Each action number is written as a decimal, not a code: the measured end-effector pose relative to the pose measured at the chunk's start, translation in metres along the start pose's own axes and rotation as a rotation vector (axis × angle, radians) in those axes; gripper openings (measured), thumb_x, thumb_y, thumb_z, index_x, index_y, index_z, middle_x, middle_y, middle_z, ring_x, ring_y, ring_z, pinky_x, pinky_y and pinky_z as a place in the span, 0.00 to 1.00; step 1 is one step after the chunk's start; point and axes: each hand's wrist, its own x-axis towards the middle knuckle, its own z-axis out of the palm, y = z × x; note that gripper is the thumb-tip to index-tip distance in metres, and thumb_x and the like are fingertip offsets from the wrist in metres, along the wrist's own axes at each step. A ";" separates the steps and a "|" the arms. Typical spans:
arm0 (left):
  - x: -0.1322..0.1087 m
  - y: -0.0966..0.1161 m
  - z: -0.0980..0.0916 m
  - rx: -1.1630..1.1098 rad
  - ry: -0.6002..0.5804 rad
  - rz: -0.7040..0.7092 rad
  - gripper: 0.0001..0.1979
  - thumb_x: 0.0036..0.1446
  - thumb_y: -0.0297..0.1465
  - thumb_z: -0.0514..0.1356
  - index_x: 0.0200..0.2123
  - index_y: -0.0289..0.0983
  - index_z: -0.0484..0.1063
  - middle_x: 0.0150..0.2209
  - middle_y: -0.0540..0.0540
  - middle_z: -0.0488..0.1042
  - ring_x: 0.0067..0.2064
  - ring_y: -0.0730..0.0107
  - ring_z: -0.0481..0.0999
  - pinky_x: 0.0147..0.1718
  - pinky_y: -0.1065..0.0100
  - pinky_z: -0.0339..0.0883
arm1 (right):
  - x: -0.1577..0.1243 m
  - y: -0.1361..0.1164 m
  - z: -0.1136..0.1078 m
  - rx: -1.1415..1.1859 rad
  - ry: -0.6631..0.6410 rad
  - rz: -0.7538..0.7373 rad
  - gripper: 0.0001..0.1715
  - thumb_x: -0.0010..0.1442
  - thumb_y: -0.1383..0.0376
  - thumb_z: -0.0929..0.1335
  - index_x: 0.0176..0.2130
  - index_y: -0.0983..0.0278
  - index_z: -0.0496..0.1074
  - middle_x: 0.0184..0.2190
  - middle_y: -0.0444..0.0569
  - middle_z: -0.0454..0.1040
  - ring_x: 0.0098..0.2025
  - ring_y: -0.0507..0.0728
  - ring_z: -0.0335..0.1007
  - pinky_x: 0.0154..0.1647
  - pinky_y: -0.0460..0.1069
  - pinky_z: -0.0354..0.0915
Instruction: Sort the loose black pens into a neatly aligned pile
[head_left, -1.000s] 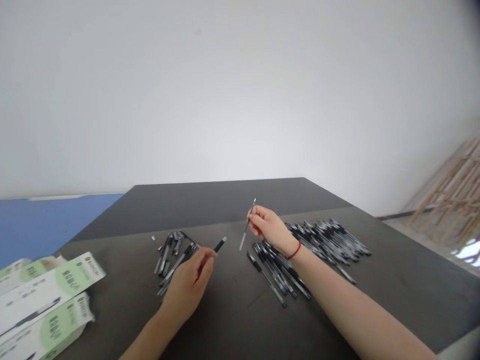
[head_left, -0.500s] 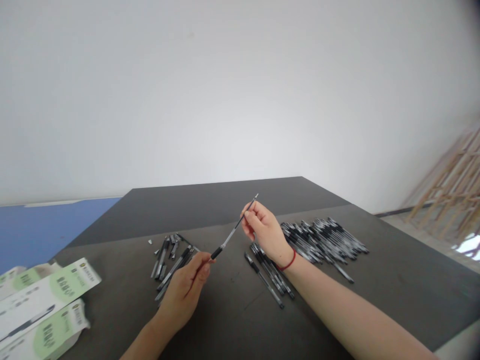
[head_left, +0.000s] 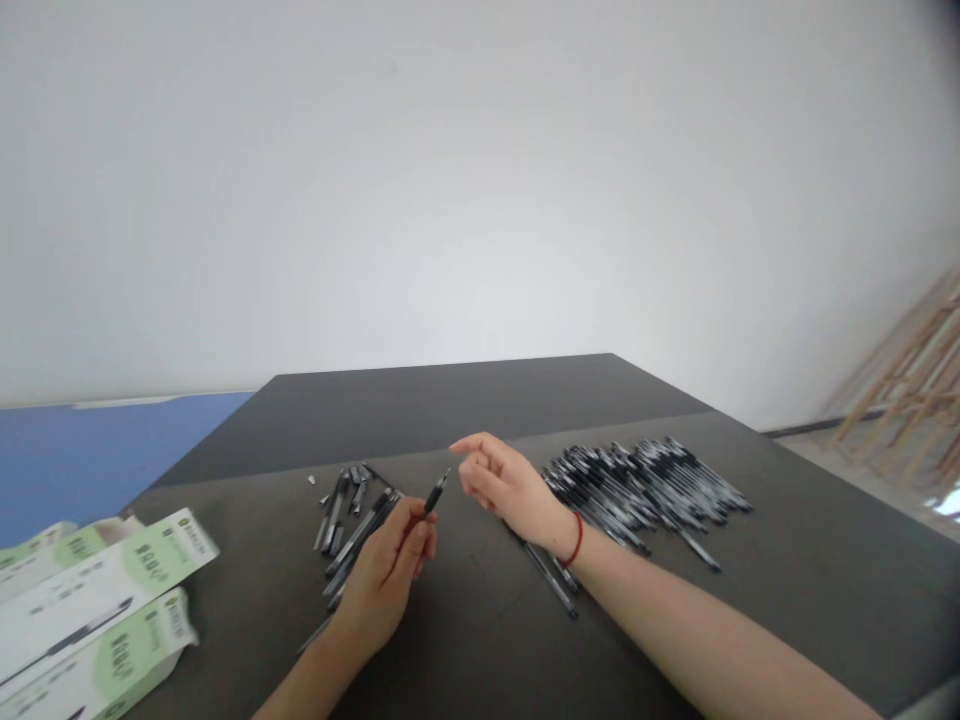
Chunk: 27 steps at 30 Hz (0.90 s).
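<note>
A black-gripped pen points up and to the right out of my left hand, whose fingers are closed round its barrel. The refill now sits inside the barrel, with only the thin tip showing. To the right of that tip, my right hand is raised with its index finger stretched out and the others curled; nothing shows between its fingers. Several pen parts lie beside and behind my left hand. A large heap of pens spreads to the right of my right hand, and a few more pens lie below it.
White and green pen boxes lie at the left front of the dark table. Small light caps are near the pen parts. A wooden rack stands on the floor at the far right.
The refill, earlier sticking far out of the barrel and pinched by my right hand, has gone down into the pen. My right hand has let go and moved lower and slightly left.
</note>
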 end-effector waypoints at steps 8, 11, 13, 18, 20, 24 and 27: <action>-0.001 0.005 0.003 0.030 0.036 0.092 0.10 0.63 0.31 0.45 0.28 0.39 0.57 0.22 0.55 0.58 0.24 0.74 0.59 0.25 0.71 0.53 | 0.037 0.041 0.005 -0.551 -0.126 0.011 0.11 0.64 0.63 0.57 0.38 0.66 0.65 0.23 0.41 0.66 0.22 0.47 0.59 0.22 0.42 0.57; -0.003 0.006 0.005 0.049 0.015 0.129 0.13 0.64 0.34 0.44 0.26 0.39 0.55 0.21 0.56 0.56 0.23 0.74 0.57 0.24 0.70 0.50 | 0.071 0.061 0.032 -0.737 -0.290 -0.048 0.06 0.58 0.69 0.63 0.34 0.67 0.69 0.26 0.44 0.71 0.27 0.49 0.65 0.28 0.43 0.60; -0.004 0.006 0.005 0.047 0.006 0.154 0.14 0.64 0.34 0.44 0.25 0.39 0.55 0.21 0.55 0.56 0.23 0.74 0.57 0.24 0.70 0.49 | 0.091 0.071 0.054 -0.808 -0.384 -0.102 0.05 0.55 0.72 0.65 0.33 0.67 0.71 0.28 0.45 0.72 0.30 0.51 0.67 0.31 0.45 0.61; -0.006 0.007 0.006 0.042 -0.028 0.171 0.14 0.64 0.33 0.44 0.24 0.39 0.56 0.21 0.55 0.56 0.23 0.74 0.56 0.24 0.70 0.48 | 0.117 0.081 0.096 -0.961 -0.580 -0.267 0.07 0.56 0.69 0.65 0.34 0.65 0.73 0.36 0.49 0.73 0.37 0.55 0.69 0.36 0.47 0.62; -0.007 0.008 0.008 0.047 -0.047 0.170 0.14 0.63 0.33 0.44 0.24 0.39 0.56 0.21 0.55 0.56 0.23 0.74 0.56 0.24 0.69 0.47 | 0.119 0.083 0.103 -1.006 -0.616 -0.313 0.08 0.58 0.68 0.64 0.35 0.64 0.73 0.38 0.49 0.73 0.38 0.55 0.69 0.37 0.47 0.62; -0.007 0.012 0.011 0.061 -0.077 0.172 0.13 0.63 0.32 0.45 0.25 0.39 0.56 0.21 0.55 0.56 0.23 0.74 0.56 0.24 0.69 0.47 | 0.124 0.086 0.109 -1.076 -0.653 -0.374 0.09 0.60 0.67 0.62 0.37 0.63 0.72 0.39 0.48 0.72 0.40 0.55 0.69 0.37 0.47 0.63; -0.007 0.012 0.011 0.059 -0.073 0.171 0.13 0.63 0.31 0.45 0.25 0.39 0.55 0.21 0.55 0.55 0.22 0.74 0.56 0.24 0.69 0.46 | 0.129 0.088 0.113 -1.126 -0.656 -0.399 0.09 0.61 0.67 0.62 0.37 0.63 0.72 0.40 0.48 0.72 0.40 0.55 0.69 0.36 0.47 0.63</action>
